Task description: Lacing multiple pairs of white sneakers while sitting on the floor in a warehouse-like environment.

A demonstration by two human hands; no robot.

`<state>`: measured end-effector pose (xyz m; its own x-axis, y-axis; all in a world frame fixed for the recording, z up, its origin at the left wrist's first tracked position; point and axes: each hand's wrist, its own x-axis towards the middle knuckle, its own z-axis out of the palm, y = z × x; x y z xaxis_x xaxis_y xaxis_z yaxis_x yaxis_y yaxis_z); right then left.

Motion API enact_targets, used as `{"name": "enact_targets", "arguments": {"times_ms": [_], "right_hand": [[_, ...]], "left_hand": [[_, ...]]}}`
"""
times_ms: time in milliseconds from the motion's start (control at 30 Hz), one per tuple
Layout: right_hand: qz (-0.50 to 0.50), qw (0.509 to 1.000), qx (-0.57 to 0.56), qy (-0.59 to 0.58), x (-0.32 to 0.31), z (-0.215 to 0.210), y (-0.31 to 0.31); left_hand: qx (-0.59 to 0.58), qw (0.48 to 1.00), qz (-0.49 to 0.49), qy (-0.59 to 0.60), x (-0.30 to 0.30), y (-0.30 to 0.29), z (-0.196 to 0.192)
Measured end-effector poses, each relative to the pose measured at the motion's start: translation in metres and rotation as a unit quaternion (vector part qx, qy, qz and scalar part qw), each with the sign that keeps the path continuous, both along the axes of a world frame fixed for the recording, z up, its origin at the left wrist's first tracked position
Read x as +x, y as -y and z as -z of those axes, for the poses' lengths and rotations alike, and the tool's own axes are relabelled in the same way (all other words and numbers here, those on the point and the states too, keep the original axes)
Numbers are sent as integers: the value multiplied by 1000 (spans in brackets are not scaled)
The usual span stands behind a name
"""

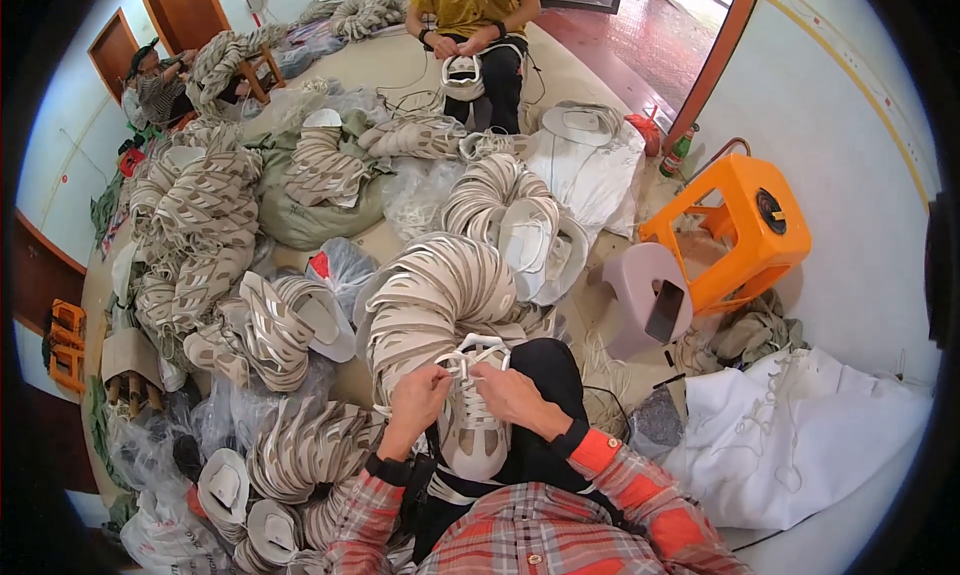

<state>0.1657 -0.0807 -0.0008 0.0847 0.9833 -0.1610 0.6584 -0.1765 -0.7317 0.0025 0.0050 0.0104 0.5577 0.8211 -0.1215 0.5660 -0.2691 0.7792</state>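
Grip narrow, the left hand (419,395) and right hand (512,391) pinch thin off-white lace (470,400) atop a beige-and-white shoe upper (474,445) on the lap; lacing appears underway, the next pull likely wanting even tension. Beyond curves a stack of matching beige uppers (430,287).

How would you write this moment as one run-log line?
Left hand: pinching laces | Right hand: at laces | Shoe upper: toe toward person | Stacked uppers: beyond hands
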Motion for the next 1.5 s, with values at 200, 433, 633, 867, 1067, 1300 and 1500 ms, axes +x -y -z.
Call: {"name": "enact_targets", "arguments": {"times_ms": [200, 433, 633, 867, 1067, 1300, 1500], "right_hand": [[58, 943, -153, -288, 2, -10, -14], [43, 874, -229, -427, 22, -14, -25], [-35, 899, -263, -349, 32, -7, -44], [-51, 917, -259, -300, 33, 7, -58], [-49, 910, -252, -325, 27, 6, -54], [-65, 985, -77, -142, 16, 30, -44], [77, 968, 73, 226, 78, -18, -6]], "left_hand": [[139, 983, 86, -86, 8, -8, 8], [214, 949, 211, -95, 16, -21, 13], [-283, 959, 4, -18, 8, -31, 16], [-413, 910, -10, 32, 4, -29, 20], [-372, 928, 12, -8, 12, -31, 13], [-290, 953, 52, -74, 16, -22, -13], [-521, 725, 35, 449, -41, -25, -5]]}}
